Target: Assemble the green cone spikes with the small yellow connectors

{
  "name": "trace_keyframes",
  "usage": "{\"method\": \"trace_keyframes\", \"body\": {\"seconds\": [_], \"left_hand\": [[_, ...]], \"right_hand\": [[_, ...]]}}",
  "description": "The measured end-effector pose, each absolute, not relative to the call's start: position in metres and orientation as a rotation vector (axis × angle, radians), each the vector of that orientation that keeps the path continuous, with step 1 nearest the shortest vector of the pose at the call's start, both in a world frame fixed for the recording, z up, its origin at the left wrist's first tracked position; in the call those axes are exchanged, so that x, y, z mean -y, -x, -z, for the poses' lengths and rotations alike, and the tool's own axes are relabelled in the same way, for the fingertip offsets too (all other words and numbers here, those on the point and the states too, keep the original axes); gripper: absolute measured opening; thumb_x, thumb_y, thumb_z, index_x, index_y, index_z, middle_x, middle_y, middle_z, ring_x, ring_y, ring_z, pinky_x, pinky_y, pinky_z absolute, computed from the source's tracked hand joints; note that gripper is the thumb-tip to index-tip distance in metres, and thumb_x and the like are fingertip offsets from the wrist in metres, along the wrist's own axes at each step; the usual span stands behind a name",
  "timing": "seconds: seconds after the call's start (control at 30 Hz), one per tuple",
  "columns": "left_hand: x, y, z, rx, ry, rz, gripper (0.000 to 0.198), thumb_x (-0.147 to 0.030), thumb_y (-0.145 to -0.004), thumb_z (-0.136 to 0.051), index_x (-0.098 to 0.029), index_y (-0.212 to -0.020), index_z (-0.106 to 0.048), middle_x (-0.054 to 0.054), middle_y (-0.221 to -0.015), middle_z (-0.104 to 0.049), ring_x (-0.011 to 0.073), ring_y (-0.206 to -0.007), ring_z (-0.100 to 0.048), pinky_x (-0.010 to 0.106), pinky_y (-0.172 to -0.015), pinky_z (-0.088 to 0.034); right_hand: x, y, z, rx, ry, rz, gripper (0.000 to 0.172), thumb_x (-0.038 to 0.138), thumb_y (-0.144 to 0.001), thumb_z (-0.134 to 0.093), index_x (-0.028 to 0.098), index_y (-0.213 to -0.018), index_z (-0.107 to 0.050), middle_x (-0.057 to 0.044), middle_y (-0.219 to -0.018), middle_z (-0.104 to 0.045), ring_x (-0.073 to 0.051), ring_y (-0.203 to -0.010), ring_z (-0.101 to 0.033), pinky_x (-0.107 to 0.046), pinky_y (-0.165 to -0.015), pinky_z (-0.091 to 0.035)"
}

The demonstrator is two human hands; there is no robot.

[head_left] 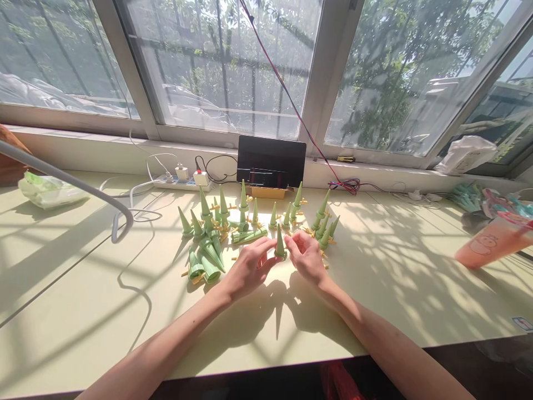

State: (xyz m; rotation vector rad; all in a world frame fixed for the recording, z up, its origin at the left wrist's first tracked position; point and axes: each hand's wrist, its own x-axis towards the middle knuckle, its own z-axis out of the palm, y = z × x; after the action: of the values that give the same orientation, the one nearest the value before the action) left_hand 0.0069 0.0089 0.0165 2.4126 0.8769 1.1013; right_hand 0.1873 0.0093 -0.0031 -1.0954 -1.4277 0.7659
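A small green cone (pixel 280 242) stands point up between my hands, with a thicker ring round its base. The fingers of my left hand (pixel 253 260) are closed on the lower left side of this cone. On its other side, my right hand (pixel 307 256) is curled with thumb and forefinger pinched close to the cone; what they hold, if anything, is too small to make out. Other green cones with yellow pieces at their bases surround the hands: upright ones (pixel 204 205) behind left, more (pixel 322 206) to the right, and several lying cones (pixel 208 268) on the left.
Behind the cones a dark tablet (pixel 271 158) leans on a stand. A white power strip (pixel 183 182) with plugs and cables lies at back left. A grey curved bar (pixel 83 183) reaches in from the left. A pink drink cup (pixel 493 244) tilts at the right.
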Motion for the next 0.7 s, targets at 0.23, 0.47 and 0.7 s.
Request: {"method": "trace_keyframes", "body": {"seconds": [0.23, 0.47, 0.7], "left_hand": [[-0.011, -0.005, -0.013, -0.835, -2.425, -1.153, 0.024, -0.014, -0.094, -0.059, -0.023, -0.115, -0.066, 0.003, -0.106, -0.066, 0.006, -0.059, -0.051, 0.02, -0.058, -0.046], [-0.011, -0.009, -0.012, -0.896, -2.423, -1.183, 0.026, -0.015, -0.094, -0.059, -0.024, -0.117, -0.067, 0.005, -0.109, -0.067, 0.0085, -0.066, -0.059, 0.022, -0.064, -0.052], [-0.005, -0.011, -0.03, -1.09, -2.052, -1.144, 0.028, -0.041, -0.091, -0.064, -0.017, -0.104, -0.067, 0.006, -0.099, -0.069, 0.0082, -0.054, -0.056, 0.022, -0.05, -0.049]], "right_hand": [[-0.007, -0.186, 0.0, 1.438, 1.11, -0.766, 0.04, 0.048, -0.092, -0.059, 0.022, -0.066, -0.044, 0.006, -0.053, -0.043, -0.011, -0.048, -0.039, -0.025, -0.046, -0.031], [-0.008, -0.187, -0.002, 1.462, 1.148, -0.743, 0.039, 0.045, -0.094, -0.055, 0.022, -0.065, -0.043, 0.006, -0.052, -0.042, -0.012, -0.049, -0.039, -0.025, -0.047, -0.031], [-0.013, -0.191, 0.006, 1.334, 1.081, -0.652, 0.037, 0.048, -0.096, -0.053, 0.022, -0.07, -0.048, 0.006, -0.053, -0.043, -0.012, -0.048, -0.04, -0.025, -0.048, -0.034]]}}
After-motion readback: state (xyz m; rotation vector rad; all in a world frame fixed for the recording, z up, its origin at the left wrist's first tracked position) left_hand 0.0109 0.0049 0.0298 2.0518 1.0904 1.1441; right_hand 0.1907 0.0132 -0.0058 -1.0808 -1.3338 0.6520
